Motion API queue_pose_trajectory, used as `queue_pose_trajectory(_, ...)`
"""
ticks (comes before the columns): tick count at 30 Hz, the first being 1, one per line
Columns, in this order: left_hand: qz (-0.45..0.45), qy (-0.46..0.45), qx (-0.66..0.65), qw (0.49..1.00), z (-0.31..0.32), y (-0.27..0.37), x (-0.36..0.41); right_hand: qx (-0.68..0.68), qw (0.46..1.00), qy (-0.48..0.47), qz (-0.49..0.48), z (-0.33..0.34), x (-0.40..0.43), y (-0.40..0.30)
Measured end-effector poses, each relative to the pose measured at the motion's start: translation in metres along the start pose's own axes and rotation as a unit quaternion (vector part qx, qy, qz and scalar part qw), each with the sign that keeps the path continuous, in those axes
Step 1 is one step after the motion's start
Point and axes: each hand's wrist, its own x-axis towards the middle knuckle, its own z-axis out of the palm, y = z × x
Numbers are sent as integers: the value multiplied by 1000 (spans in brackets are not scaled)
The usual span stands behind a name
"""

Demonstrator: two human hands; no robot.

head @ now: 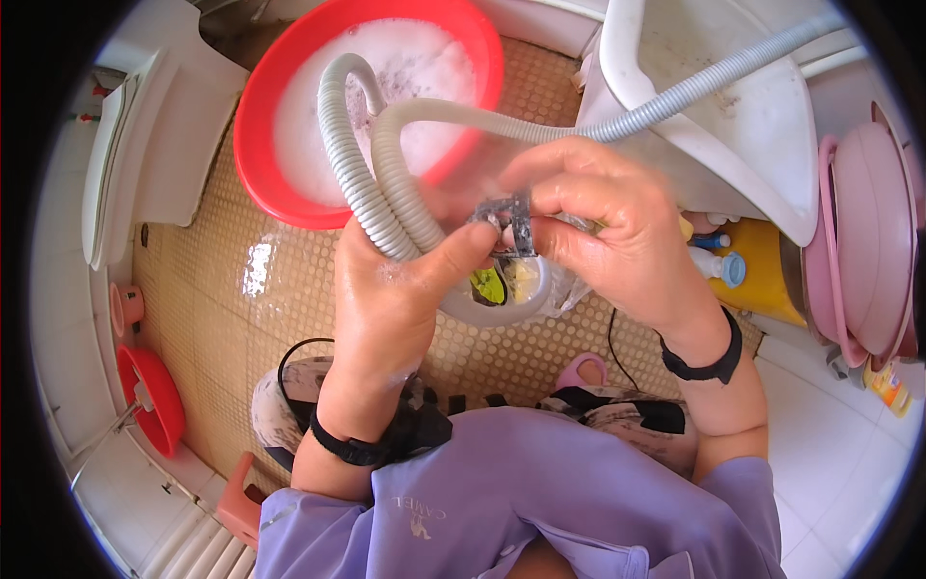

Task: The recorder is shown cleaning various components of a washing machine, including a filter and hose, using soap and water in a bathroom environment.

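A grey corrugated hose [351,159] loops through my left hand [394,289], with soapy foam on the skin near its thumb. Between the fingers of both hands is a small dark frame-shaped part [515,226], wet and streaked with pale residue. My right hand [615,217] pinches it from the right, and my left thumb presses on its near side. Its exact kind cannot be told. One bend of the hose reaches over a red plastic basin [249,170] full of white suds [427,58]. Another loop hangs below my hands.
Pink basins [872,231] stand stacked at the right, beside a white sink [629,79]. Bottles, one with a blue cap [733,269], are near a yellow container [759,268]. At left are a smaller red basin [155,405] and a pink cup [128,307]. The tiled floor [217,289] looks wet.
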Motion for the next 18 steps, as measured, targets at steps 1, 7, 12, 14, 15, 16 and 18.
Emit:
queue_pose_trajectory(1,-1,1,-2,1000,1,1,1,20,1000,-7,23,2,-2,3)
queue_pose_trajectory(7,-12,3,-18,1000,2,4,2,212,974,64,49,20,-5,13)
queue_pose_trajectory(12,7,8,31,999,-1,2,1,80,992,92,-26,18,1,13)
queue_pose_trajectory(14,17,9,12,1000,-1,3,-1,21,995,86,-48,18,2,10)
queue_pose_trajectory(15,17,10,11,1000,-2,3,-1,12,993,98,-60,19,2,10)
queue_pose_trajectory(16,16,5,35,999,-3,3,0,4,991,111,-72,19,2,10)
queue_pose_trajectory(18,15,1,58,998,-5,4,1,8,991,110,-78,21,2,10)
